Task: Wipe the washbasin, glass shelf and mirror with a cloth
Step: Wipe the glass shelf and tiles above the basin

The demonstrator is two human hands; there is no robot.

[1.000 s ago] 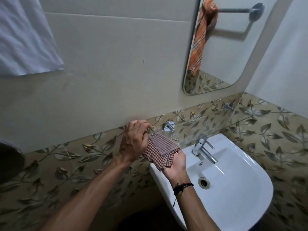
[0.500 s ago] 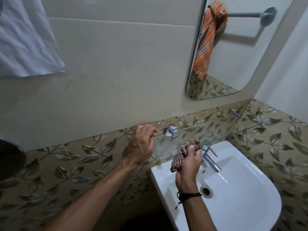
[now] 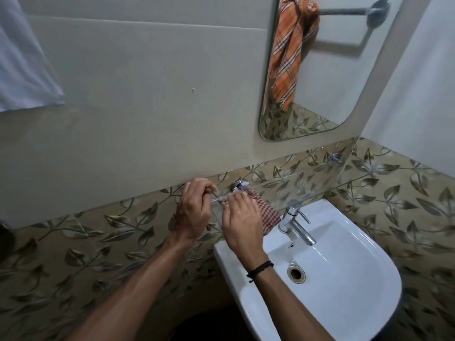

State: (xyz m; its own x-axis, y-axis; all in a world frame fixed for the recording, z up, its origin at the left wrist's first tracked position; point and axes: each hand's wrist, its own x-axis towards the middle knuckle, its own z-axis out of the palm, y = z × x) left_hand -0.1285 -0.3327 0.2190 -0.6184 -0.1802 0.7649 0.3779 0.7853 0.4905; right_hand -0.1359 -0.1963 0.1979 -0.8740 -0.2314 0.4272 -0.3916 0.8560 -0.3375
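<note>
A clear glass shelf [image 3: 290, 187] runs along the leaf-patterned wall above the white washbasin [image 3: 344, 279]. My left hand [image 3: 193, 210] pinches the shelf's left end between its fingers. My right hand [image 3: 242, 217] presses a red-and-white checked cloth [image 3: 266, 212] flat on the left part of the shelf, beside the chrome shelf bracket [image 3: 240, 185]. The mirror [image 3: 320, 65] hangs on the wall above the shelf, up to the right.
A chrome tap [image 3: 296, 222] stands at the back of the basin, just right of the cloth. The drain [image 3: 296, 273] sits in the bowl. A white towel [image 3: 22, 60] hangs at the upper left. The mirror reflects an orange plaid towel on a rail.
My right hand has moved the cloth from under the shelf, out toward the tap, then up onto the shelf's left part. My left hand stays on the shelf's left end.
</note>
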